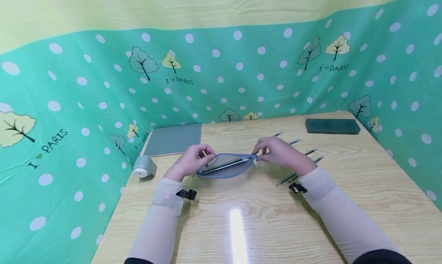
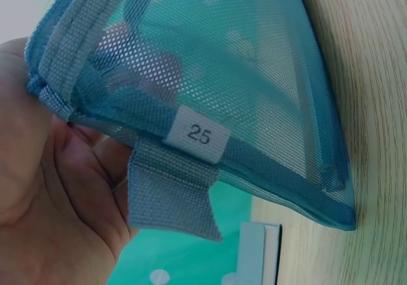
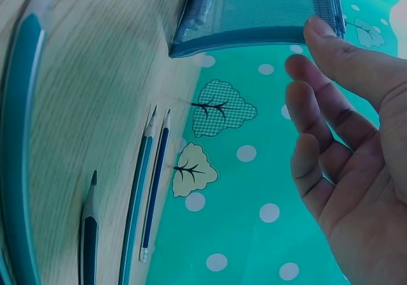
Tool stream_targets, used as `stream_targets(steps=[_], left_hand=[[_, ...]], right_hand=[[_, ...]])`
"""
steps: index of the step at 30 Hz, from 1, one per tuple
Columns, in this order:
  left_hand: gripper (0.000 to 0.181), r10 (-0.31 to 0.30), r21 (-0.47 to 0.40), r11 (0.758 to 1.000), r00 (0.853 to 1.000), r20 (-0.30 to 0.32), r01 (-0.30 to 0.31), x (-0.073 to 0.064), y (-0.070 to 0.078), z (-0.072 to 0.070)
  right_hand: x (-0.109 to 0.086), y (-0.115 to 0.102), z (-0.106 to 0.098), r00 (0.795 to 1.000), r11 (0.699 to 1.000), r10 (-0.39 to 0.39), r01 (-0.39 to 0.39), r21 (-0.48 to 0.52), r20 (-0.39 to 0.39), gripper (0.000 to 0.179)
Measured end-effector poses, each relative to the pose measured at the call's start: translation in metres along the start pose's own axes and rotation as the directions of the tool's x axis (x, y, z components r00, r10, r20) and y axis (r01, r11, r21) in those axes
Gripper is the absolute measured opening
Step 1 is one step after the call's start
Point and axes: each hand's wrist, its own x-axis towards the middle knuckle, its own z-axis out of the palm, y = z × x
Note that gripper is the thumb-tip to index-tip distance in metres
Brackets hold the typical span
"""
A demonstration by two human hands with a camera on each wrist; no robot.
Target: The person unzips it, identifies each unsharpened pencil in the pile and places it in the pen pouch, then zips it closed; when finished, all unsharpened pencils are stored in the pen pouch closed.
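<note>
A blue mesh zip pouch (image 1: 226, 175) stands on the table with its mouth parted, and a few pencils (image 1: 224, 166) lie slanted inside it. My left hand (image 1: 192, 161) grips the pouch's left top end. In the left wrist view the palm (image 2: 70, 189) is by the mesh corner, beside a fabric tab (image 2: 172, 189) and a white label (image 2: 198, 133) reading 25; some fingers show through the mesh. At the opposite top corner my right hand (image 1: 276, 152) pinches the edge by the zipper end. The right wrist view shows the thumb (image 3: 343, 56) against that corner, other fingers loosely bent.
Several loose pencils (image 1: 310, 152) lie on the table beneath and beyond the right forearm. A dark green case (image 1: 332, 126) sits at the back right. Back left is a flat grey board (image 1: 174, 138), with a small grey-and-white device (image 1: 145, 166) nearer the left edge. Patterned curtain surrounds the table (image 1: 276, 225).
</note>
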Motion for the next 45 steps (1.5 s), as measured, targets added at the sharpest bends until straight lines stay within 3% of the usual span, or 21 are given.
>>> stream_targets(steps=[15,24,31,36,45], left_hand=[[0.010,0.004,0.037,0.999,1.000,-0.009,-0.003,-0.001,0.003,-0.006],[0.012,0.000,0.004,1.000,1.000,-0.007,0.000,-0.004,0.005,-0.007],[0.012,0.003,0.041,0.999,0.999,-0.033,-0.002,-0.005,0.008,-0.010],[0.020,0.021,0.019,1.000,1.000,0.008,-0.021,-0.006,0.012,-0.011],[0.053,0.059,-0.001,0.998,0.991,0.121,-0.059,-0.009,0.021,-0.011]], right_hand=[[-0.004,-0.007,-0.008,0.998,0.997,0.053,-0.052,0.050,-0.016,0.016],[-0.005,-0.004,-0.009,0.997,0.996,0.020,-0.014,0.083,-0.073,0.011],[-0.006,-0.004,-0.010,0.994,0.998,0.009,-0.003,0.060,-0.105,0.009],[-0.006,-0.002,-0.012,0.994,0.998,0.025,-0.018,0.063,-0.110,0.009],[-0.006,-0.001,-0.012,0.992,0.996,0.055,-0.046,0.077,-0.114,0.009]])
